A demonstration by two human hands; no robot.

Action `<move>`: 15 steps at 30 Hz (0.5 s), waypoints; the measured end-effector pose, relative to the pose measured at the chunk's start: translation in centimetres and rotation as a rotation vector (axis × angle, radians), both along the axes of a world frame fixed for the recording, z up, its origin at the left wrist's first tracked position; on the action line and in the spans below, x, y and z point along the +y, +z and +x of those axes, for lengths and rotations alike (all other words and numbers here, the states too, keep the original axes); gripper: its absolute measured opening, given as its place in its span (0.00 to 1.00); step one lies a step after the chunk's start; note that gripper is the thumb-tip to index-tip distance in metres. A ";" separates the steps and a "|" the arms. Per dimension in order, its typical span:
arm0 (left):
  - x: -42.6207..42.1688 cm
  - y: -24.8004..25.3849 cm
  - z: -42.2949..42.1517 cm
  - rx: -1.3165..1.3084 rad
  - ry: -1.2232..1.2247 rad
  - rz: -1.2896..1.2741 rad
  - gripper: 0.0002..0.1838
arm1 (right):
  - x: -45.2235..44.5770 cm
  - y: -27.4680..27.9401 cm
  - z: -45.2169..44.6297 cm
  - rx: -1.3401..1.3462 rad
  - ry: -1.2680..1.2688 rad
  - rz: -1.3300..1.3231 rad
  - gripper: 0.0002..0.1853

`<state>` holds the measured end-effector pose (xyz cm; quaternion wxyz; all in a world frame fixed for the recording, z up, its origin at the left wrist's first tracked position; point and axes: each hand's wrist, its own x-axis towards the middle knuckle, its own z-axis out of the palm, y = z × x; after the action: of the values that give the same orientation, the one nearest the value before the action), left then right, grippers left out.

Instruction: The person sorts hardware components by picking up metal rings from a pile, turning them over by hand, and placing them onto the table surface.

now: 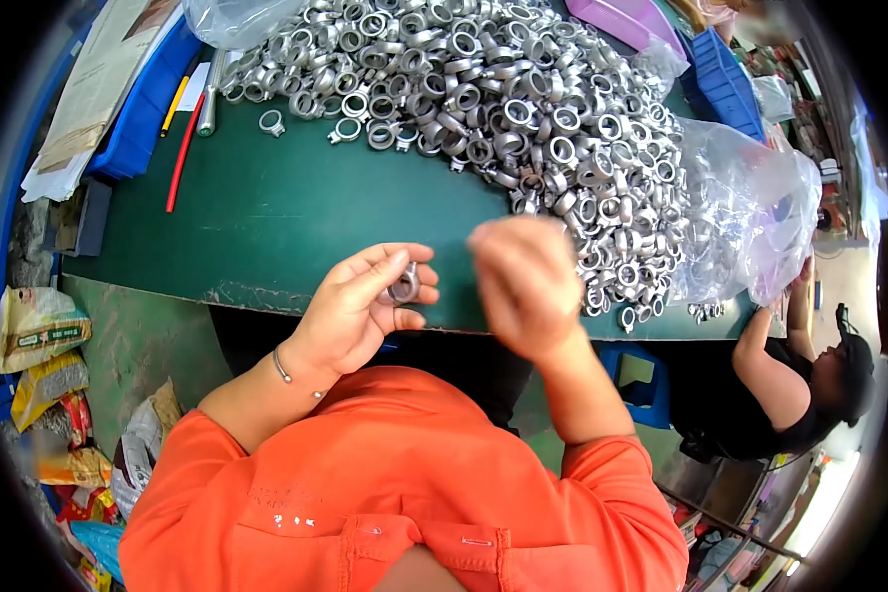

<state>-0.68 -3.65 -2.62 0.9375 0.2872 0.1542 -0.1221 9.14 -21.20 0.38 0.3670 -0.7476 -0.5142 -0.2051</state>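
Observation:
Between the thumb and fingers of my left hand [360, 296] is a small grey metal ring clamp [402, 286], held over the front edge of the green table [266, 207]. To its right my right hand [531, 281] hovers, smeared by motion, so I cannot make out its fingers or anything in them. It is close to the lower edge of a large heap of similar metal ring clamps [503, 109]. One ring clamp [271, 122] lies apart on the table, left of the heap.
A red stick [185, 153], a yellow pencil [175, 106] and a metal-handled tool [208, 104] lie at left beside a blue bin [153, 109]. Clear plastic bags [735, 207] flank the heap at right. Another person [779, 385] sits at the table's right end.

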 end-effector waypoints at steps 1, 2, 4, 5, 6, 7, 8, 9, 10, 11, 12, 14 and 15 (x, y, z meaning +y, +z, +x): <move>0.1 -0.2 0.0 -0.005 -0.021 0.021 0.10 | -0.5 0.1 1.2 -0.081 -0.208 -0.026 0.13; -0.3 0.0 0.1 0.003 -0.011 0.099 0.06 | -0.6 0.8 2.4 -0.169 -0.404 -0.045 0.11; -0.6 -0.4 0.1 -0.032 -0.002 0.141 0.05 | -0.8 2.0 4.2 -0.254 -0.597 -0.154 0.10; -0.7 -0.5 0.0 -0.066 0.007 0.183 0.04 | -0.7 2.1 4.9 -0.273 -0.638 -0.208 0.09; -0.8 -0.4 0.0 -0.068 0.008 0.184 0.04 | -0.6 2.1 5.4 -0.293 -0.638 -0.243 0.08; -0.8 -0.4 -0.1 -0.061 0.021 0.183 0.04 | -0.6 2.0 5.6 -0.313 -0.637 -0.278 0.07; -0.9 -0.3 -0.1 -0.054 0.035 0.183 0.04 | -0.5 2.1 5.6 -0.316 -0.635 -0.275 0.07; -0.9 -0.3 -0.2 -0.056 0.041 0.184 0.04 | -0.3 2.1 5.4 -0.313 -0.579 -0.242 0.06; -1.0 -0.3 -0.3 -0.074 0.043 0.201 0.05 | -0.1 2.0 5.0 -0.308 -0.524 -0.210 0.06; -1.0 -0.3 -0.3 -0.093 0.044 0.218 0.05 | 0.2 1.8 4.2 -0.299 -0.467 -0.182 0.06; -1.0 -0.1 -0.3 -0.090 0.048 0.221 0.05 | 0.3 1.2 3.7 -0.215 -0.316 -0.136 0.07; -1.2 0.3 -0.3 -0.040 0.092 0.212 0.05 | 0.8 -0.1 1.9 0.057 -0.052 -0.050 0.09; -1.2 0.3 -0.3 -0.025 0.098 0.221 0.05 | 1.1 -0.7 0.6 0.244 0.063 -0.008 0.09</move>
<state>-0.97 -4.84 -2.28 0.9067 0.3825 0.1691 -0.0547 9.75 -20.13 -0.28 0.4300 -0.7521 -0.4896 -0.0988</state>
